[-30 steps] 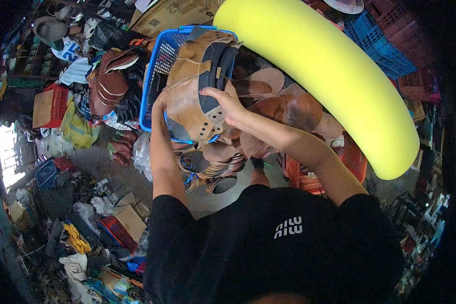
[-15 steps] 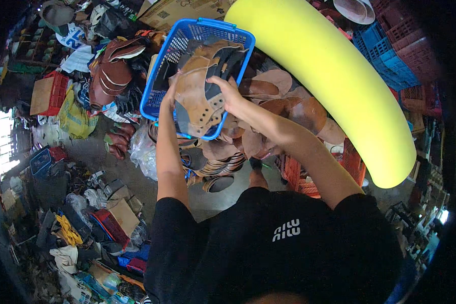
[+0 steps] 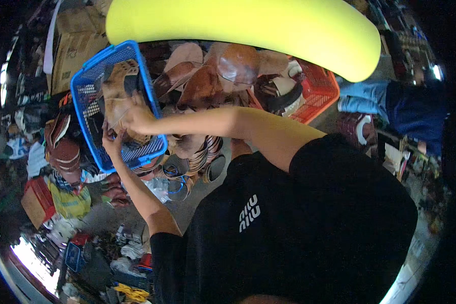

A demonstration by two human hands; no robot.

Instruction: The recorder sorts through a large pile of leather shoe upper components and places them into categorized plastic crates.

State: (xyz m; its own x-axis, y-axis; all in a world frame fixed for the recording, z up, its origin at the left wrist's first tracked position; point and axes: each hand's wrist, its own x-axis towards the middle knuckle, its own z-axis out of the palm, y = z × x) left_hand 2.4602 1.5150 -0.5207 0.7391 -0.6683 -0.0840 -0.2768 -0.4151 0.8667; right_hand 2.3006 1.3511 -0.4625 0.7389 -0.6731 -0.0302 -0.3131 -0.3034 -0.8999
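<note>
A blue plastic basket (image 3: 157, 109) with a lattice wall stands at the left, holding tan leather pieces (image 3: 115, 88) that look like cut shoe parts, among darker pieces. Over its lower part, my left hand (image 3: 112, 143) pinches the lower edge of a tan leather piece between thumb and fingers. My right hand (image 3: 139, 119) reaches in from the right and lies over the same piece. Motion smears its fingers, so its grip is unclear. Both hands hide part of that piece.
Brown leather pieces (image 3: 200, 83) are heaped right of the basket, beside an orange-red crate (image 3: 321, 96). A large yellow curved object (image 3: 248, 23) spans the top. A person in jeans (image 3: 362, 97) is at the right. A yellow sack (image 3: 71, 201) lies at lower left.
The view has turned, so the basket now appears farther left and lower. My right hand has shifted from the leather's right edge to over its middle. My left hand is now at its lower edge.
</note>
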